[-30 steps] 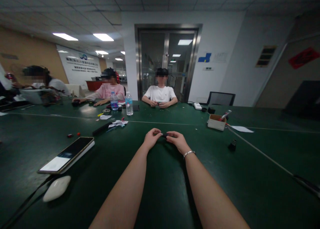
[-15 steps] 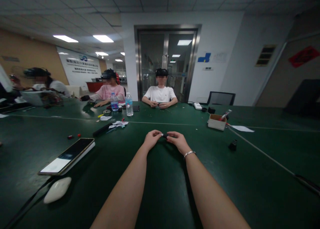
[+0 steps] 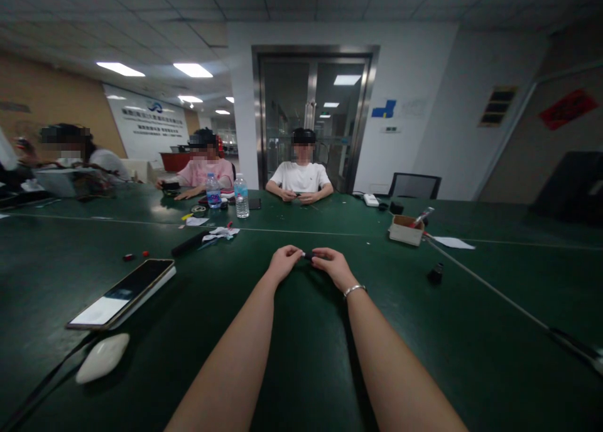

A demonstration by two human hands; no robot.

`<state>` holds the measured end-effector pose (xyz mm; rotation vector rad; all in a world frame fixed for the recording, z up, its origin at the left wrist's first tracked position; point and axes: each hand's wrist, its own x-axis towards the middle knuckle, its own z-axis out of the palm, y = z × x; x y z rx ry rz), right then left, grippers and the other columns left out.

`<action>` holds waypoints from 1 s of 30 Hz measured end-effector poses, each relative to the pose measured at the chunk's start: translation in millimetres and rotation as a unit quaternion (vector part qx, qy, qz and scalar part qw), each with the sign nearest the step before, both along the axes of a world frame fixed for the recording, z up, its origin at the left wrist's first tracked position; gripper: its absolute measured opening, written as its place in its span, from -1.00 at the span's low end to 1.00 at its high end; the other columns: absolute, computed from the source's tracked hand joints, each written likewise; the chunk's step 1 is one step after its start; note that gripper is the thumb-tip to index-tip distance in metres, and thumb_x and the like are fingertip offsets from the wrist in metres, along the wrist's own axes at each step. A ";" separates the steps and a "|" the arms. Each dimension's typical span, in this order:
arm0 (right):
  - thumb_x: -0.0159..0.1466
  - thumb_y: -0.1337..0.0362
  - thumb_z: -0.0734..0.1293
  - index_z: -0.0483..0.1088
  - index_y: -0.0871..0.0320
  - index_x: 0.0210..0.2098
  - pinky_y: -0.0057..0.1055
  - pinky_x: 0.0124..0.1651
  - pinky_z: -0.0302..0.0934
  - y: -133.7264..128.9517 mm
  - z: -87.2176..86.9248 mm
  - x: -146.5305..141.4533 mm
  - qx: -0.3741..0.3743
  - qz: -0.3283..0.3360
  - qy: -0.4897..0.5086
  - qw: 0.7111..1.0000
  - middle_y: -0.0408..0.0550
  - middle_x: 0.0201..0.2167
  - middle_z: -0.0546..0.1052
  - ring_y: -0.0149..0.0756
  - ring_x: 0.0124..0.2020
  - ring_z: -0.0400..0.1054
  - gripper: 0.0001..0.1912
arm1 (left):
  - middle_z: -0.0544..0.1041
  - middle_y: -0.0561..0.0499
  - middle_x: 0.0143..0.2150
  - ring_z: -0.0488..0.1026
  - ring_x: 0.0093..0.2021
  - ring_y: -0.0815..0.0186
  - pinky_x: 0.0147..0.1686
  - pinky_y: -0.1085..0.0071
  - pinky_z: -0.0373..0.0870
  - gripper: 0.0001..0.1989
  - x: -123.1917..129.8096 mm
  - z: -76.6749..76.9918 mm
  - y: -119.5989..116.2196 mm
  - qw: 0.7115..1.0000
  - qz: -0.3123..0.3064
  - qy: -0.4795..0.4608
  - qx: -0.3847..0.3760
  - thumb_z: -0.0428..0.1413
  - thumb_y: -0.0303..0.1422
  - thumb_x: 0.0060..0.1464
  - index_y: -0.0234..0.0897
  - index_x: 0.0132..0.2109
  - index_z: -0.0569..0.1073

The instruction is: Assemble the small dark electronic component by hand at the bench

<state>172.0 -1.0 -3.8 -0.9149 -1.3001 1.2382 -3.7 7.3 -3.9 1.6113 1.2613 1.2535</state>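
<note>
Between my two hands, above the dark green table (image 3: 311,369), is a small black piece (image 3: 308,255) with a light, shiny left end. It is too small for me to tell its kind. My left hand (image 3: 285,261) pinches the light end with thumb and fingertips. My right hand (image 3: 333,264) is closed on the black end from the other side and partly covers it. A silver bracelet circles my right wrist.
On the left lie a phone (image 3: 123,296) on a white block and a white rounded object (image 3: 102,358). Two water bottles (image 3: 242,196) stand farther back. To the right are a small box (image 3: 406,230) and a black object (image 3: 436,273). Several people sit across the table.
The view has shifted slightly. Both hands keep hold of the small black piece in nearly the same pose, and less of its shiny end shows. The pink-clad person's hand has moved slightly.
</note>
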 end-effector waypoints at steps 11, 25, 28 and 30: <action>-0.06 0.41 0.46 0.47 0.21 -0.23 -0.39 -0.20 0.39 4.6 -4.2 0.8 0.001 -0.003 -0.006 1.000 -0.05 -0.32 0.51 -0.39 -0.40 0.46 -0.65 | 0.44 0.02 -0.47 0.35 -0.44 0.37 -0.41 0.45 0.27 -0.66 -1.4 2.5 -3.9 1.000 -0.002 0.017 0.001 0.08 -0.11 -0.03 -0.33 -0.32 0.48; -0.01 0.41 0.45 0.46 0.25 -0.22 -0.40 -0.20 0.41 5.6 -5.1 0.3 -0.009 0.007 0.025 1.000 -0.04 -0.34 0.52 -0.38 -0.40 0.47 -0.68 | 0.42 0.04 -0.55 0.31 -0.52 0.37 -0.47 0.45 0.21 -0.54 -1.1 -1.2 0.6 0.999 0.018 0.042 0.001 0.03 0.03 -0.07 -0.33 -0.40 0.48; -0.01 0.42 0.44 0.47 0.25 -0.22 -0.39 -0.19 0.42 4.8 -4.8 0.5 -0.009 0.009 0.031 0.999 -0.04 -0.34 0.52 -0.38 -0.40 0.47 -0.68 | 0.42 0.03 -0.55 0.32 -0.51 0.36 -0.46 0.44 0.20 -0.52 -0.2 -0.9 0.1 0.998 0.019 0.051 -0.003 0.01 0.05 -0.07 -0.33 -0.41 0.48; -0.01 0.42 0.44 0.47 0.24 -0.22 -0.38 -0.19 0.42 3.8 -4.4 0.9 -0.010 0.009 0.028 1.000 -0.04 -0.34 0.52 -0.37 -0.40 0.47 -0.69 | 0.43 0.03 -0.54 0.34 -0.50 0.35 -0.45 0.44 0.20 -0.51 0.1 0.5 -1.1 0.997 0.021 0.070 -0.006 -0.01 0.05 -0.05 -0.32 -0.41 0.48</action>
